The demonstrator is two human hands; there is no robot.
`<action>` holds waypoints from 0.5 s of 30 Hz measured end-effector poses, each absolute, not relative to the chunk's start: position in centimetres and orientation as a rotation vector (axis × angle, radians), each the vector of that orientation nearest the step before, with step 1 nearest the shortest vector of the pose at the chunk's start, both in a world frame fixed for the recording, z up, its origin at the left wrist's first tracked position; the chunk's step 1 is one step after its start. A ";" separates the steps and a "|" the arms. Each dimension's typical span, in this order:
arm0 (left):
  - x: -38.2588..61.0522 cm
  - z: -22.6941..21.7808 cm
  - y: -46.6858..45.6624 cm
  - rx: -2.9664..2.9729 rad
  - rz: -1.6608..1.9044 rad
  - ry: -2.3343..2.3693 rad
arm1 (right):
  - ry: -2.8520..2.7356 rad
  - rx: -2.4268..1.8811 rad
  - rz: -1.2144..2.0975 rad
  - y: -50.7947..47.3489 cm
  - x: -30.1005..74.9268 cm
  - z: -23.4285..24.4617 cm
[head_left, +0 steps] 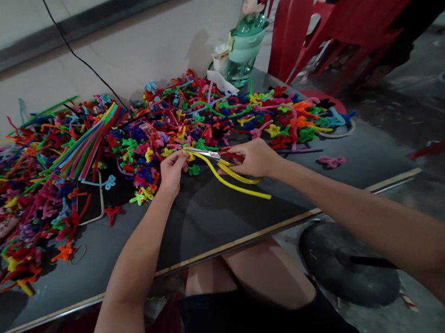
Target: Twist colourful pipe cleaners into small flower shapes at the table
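Note:
My left hand (173,168) pinches one end of a yellow pipe cleaner (236,186) at the near edge of the coloured pile. The yellow pipe cleaner bends in long loops toward my right hand. My right hand (253,158) is closed on red-handled scissors (208,154), whose silver blades point left and meet the yellow pipe cleaner close to my left fingers. Both hands hover just above the dark table (213,217).
A large heap of twisted coloured pipe cleaners (208,116) covers the table's far half, with a bundle of straight ones (88,140) at left. A green bottle (247,43) stands at the far edge. Red plastic chairs (334,15) stand right. A dark round stool (348,262) sits below.

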State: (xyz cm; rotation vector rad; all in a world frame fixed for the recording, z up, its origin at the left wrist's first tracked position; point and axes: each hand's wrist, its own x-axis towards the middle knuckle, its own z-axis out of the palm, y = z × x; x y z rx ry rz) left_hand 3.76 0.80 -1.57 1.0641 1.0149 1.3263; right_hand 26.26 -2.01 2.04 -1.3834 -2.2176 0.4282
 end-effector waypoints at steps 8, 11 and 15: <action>3.7 -1.7 0.8 1.083 1.353 0.984 | -2.202 -1.421 0.303 -2.2 26.0 1.8; 3.7 -1.6 0.8 1.052 1.363 0.978 | -2.205 -1.421 0.284 -2.3 25.8 1.6; 3.7 -1.5 0.8 1.062 1.364 0.967 | -2.145 -1.490 0.225 -2.5 25.8 1.7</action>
